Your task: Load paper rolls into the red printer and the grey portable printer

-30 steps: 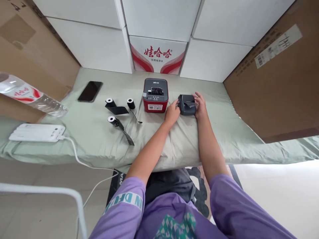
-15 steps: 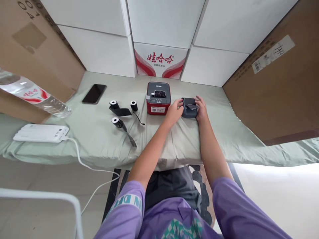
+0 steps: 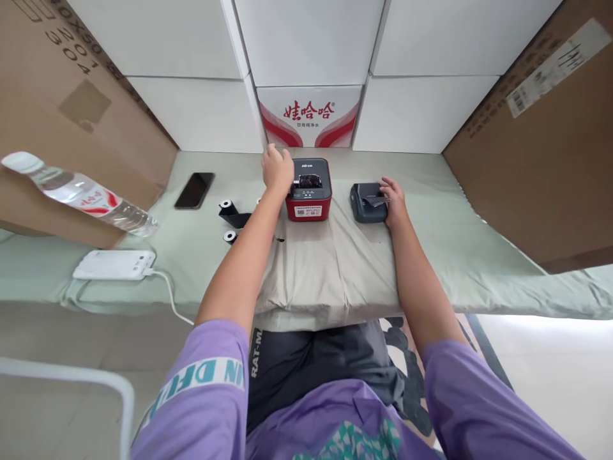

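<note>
Seen from the head camera, a person in a purple shirt leans over a green sheet-covered desk (image 3: 431, 255). The left hand (image 3: 277, 168) rests, fingers loosely curled and gripping nothing, against the upper left corner of a red-and-grey label printer (image 3: 309, 190) at the desk's centre. The right hand (image 3: 393, 203) lies along the right side of a small dark grey printer (image 3: 368, 202) — whether it grips it cannot be told. Black tape rolls (image 3: 228, 207) sit just left of the left forearm, with a phone (image 3: 194, 190), a water bottle (image 3: 81, 191) and a white power bank (image 3: 115, 264) farther left — cartons behind.
</note>
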### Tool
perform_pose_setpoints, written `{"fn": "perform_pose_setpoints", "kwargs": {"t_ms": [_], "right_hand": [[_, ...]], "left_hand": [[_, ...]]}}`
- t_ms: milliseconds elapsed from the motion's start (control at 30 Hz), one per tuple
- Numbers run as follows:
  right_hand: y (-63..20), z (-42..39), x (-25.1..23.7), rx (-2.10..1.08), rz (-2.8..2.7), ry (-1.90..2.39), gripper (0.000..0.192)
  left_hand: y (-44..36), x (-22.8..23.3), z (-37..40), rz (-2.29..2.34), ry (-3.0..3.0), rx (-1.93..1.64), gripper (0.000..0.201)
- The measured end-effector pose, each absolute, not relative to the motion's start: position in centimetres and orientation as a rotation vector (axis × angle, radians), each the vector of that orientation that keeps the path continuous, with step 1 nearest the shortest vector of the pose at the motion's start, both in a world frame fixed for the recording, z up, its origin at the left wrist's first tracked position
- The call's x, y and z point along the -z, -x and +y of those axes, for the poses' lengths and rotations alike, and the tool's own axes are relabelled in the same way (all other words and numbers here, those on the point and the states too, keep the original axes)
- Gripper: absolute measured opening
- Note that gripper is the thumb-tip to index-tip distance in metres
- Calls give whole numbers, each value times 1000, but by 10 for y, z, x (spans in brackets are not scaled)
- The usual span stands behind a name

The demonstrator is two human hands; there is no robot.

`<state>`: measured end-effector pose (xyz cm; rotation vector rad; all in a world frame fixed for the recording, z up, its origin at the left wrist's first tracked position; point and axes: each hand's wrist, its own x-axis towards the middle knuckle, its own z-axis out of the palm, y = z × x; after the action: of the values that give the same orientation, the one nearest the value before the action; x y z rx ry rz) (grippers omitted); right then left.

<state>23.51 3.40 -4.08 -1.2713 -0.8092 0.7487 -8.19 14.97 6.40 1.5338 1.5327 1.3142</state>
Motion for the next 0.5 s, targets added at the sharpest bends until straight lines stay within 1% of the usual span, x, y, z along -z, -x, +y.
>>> {"fn": "perform_pose_setpoints", "kwargs": {"t_ms": [67, 133, 200, 300, 333, 400, 500], "right_hand": [[-235, 34, 41, -746, -817, 1281, 54], [-236, 34, 42, -738, -821, 1287, 53], [-237, 35, 43, -732, -829, 1287, 52], [-238, 36, 46, -734, -836, 1273, 51], [-238, 36, 46, -734, -834, 1265, 51], [-239, 37, 48, -730, -837, 1250, 49], [-239, 37, 48, -727, -872, 1247, 48]], "left_hand": [[77, -56, 148, 1525, -1530, -1267, 44], [83, -55, 141, 1507, -1489, -1201, 49], [95, -59, 132, 1452, -1412, -1108, 64], [117, -63, 116, 1270, -1288, -910, 92], [124, -64, 111, 1219, -1271, -847, 98], [134, -64, 104, 1166, -1264, -764, 102], [140, -62, 102, 1160, -1267, -726, 96]]}}
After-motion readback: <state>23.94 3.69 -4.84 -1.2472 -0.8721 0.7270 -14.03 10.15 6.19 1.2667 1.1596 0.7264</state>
